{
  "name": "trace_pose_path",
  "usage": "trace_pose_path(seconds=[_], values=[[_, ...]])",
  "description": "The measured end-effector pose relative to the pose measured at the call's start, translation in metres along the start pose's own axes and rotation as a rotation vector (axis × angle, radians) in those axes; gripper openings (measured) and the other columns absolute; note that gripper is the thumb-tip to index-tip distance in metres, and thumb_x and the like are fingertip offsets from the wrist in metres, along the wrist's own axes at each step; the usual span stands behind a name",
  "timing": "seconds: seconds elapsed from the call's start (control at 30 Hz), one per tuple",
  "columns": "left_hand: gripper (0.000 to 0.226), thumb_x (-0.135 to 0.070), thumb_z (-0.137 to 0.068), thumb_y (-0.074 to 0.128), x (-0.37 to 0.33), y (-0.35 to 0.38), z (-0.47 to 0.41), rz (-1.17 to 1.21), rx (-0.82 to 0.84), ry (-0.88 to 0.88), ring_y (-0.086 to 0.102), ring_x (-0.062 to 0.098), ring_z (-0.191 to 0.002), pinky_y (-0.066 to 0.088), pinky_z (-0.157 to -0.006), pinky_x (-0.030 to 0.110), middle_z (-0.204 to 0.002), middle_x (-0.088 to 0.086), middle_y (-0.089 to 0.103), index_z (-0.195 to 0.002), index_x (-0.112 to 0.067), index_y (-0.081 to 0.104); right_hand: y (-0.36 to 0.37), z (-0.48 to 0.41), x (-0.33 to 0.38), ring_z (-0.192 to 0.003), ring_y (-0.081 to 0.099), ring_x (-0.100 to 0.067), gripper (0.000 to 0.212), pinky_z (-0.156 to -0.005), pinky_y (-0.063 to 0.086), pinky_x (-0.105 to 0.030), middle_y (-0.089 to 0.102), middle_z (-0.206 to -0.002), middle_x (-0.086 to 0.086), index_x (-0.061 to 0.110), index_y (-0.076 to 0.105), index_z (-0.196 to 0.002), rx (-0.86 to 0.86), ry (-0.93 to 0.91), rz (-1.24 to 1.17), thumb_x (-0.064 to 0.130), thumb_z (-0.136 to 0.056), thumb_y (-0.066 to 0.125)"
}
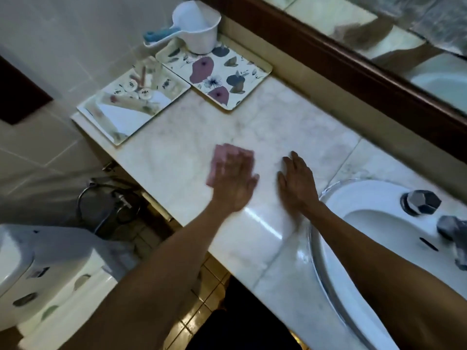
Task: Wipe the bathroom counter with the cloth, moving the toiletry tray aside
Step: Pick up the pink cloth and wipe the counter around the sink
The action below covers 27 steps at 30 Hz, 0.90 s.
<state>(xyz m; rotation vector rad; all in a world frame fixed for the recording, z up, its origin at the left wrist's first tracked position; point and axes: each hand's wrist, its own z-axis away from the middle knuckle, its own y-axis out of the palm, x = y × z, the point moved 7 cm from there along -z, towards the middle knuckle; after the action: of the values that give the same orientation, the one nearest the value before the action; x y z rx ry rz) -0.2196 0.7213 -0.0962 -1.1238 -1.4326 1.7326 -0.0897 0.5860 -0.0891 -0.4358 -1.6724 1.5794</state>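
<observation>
My left hand lies flat on a pink cloth, pressing it onto the white marble counter near its front edge; both are motion-blurred. A short gap to the right, my right hand rests palm-down on the bare counter with the fingers together and nothing in it. The toiletry tray, holding small bottles, tubes and packets, sits at the counter's far left end. Beside it lies a floral tray with a white dipper on its far corner.
A white sink basin with a dark tap knob takes up the counter's right side. A mirror in a dark wooden frame runs along the back. Below left are a toilet tank and a hose.
</observation>
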Motion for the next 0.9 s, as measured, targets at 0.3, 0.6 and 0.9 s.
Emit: trace_pose_path(seconds=[0.3, 0.6, 0.9], values=[[0.054, -0.038, -0.11, 0.032, 0.084, -0.011, 0.01, -0.07, 0.02, 0.201, 0.009, 0.016, -0.157, 0.011, -0.126, 0.052, -0.169, -0.007, 0.015, -0.162, -0.032, 0.021, 0.0, -0.051, -0.024, -0.145, 0.029, -0.036, 0.056, -0.116, 0.027, -0.049, 0.029, -0.159, -0.02, 0.006, 0.037, -0.148, -0.067, 0.064, 0.026, 0.037, -0.101, 0.032], [0.057, -0.037, -0.106, 0.032, 0.02, 0.0, -0.082, -0.122, -0.114, -0.005, 0.023, 0.028, -0.155, 0.01, -0.122, 0.058, -0.168, 0.004, 0.026, -0.161, -0.021, 0.026, 0.006, -0.044, -0.025, -0.149, 0.024, -0.027, 0.053, -0.122, 0.018, -0.044, 0.025, -0.162, -0.01, 0.015, 0.035, -0.151, -0.176, 0.127, -0.011, 0.036, -0.102, 0.034], [0.056, -0.044, -0.107, 0.028, -0.006, 0.002, -0.125, -0.177, 0.021, 0.454, 0.02, 0.024, -0.156, 0.014, -0.122, 0.051, -0.168, -0.002, 0.023, -0.161, -0.028, 0.026, 0.005, -0.044, -0.026, -0.15, 0.022, -0.023, 0.052, -0.122, 0.018, -0.044, 0.024, -0.163, -0.007, 0.017, 0.033, -0.151, -0.178, 0.137, -0.008, 0.036, -0.102, 0.035]])
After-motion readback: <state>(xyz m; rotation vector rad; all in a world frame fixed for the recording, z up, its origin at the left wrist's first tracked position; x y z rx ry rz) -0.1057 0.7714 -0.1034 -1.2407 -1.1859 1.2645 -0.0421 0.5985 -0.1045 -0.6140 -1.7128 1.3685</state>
